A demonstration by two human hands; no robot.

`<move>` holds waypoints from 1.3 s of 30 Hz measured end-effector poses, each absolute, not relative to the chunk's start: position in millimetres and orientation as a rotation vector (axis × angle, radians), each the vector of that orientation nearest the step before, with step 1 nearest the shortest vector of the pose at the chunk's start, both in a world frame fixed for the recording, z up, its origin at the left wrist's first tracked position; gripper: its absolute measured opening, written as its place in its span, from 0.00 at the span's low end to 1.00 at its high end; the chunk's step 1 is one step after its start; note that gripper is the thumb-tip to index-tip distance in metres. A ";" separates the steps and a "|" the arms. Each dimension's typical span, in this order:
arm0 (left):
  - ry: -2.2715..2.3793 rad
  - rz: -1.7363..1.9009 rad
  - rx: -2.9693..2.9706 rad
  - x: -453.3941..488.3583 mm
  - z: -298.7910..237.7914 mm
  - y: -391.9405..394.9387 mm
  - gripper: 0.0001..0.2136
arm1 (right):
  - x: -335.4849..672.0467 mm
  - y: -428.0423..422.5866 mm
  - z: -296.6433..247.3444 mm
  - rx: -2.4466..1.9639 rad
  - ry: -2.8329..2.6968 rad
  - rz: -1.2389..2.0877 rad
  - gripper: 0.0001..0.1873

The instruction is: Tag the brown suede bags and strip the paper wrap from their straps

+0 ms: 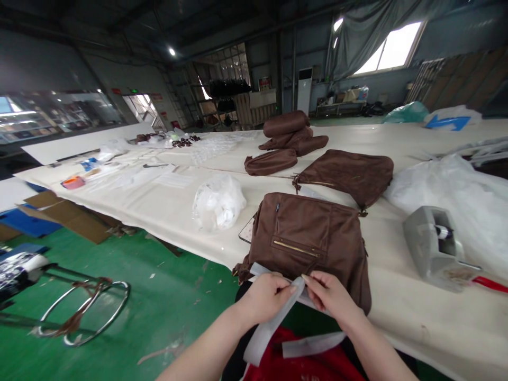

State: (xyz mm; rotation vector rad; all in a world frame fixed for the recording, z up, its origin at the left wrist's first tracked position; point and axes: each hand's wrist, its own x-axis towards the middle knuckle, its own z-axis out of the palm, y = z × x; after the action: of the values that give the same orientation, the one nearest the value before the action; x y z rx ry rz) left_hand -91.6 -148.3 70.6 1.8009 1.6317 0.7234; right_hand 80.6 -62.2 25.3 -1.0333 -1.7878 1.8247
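Observation:
A brown handbag (309,241) with a gold zip lies at the near edge of the long cream table (416,312). My left hand (264,296) and my right hand (331,293) meet at the bag's near edge, both pinching a strip of white foam wrap (270,328). The strip hangs down from my fingers toward my lap, and a second piece (313,345) lies across the red cloth (293,365) below. Both hands are closed on the strip.
More brown bags (345,174) (291,135) (270,161) lie farther back on the table. A grey tape dispenser (436,246) stands at the right, beside clear plastic bags (456,196). A crumpled plastic bag (218,203) sits left of the handbag. A metal ring frame (87,312) lies on the green floor.

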 end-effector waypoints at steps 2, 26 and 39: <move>1.684 0.690 1.812 -93.2 69.0 -146.7 0.20 | 86.8 -59.0 27.6 -1.086 -1.880 1.658 0.24; 1.845 0.558 1.891 -80.5 52.3 -103.8 0.18 | 102.8 -47.1 2.5 -1.029 -1.941 1.189 0.28; 1.871 0.574 1.869 -79.2 43.4 -89.8 0.18 | 102.7 -35.1 -4.6 -1.024 -1.838 1.337 0.29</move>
State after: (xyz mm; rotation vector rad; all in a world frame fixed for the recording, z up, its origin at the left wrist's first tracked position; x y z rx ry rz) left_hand -79.2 -89.8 43.4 1.8690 1.8712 0.5737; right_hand 102.7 -35.1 -4.6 -1.0237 -1.8382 1.3373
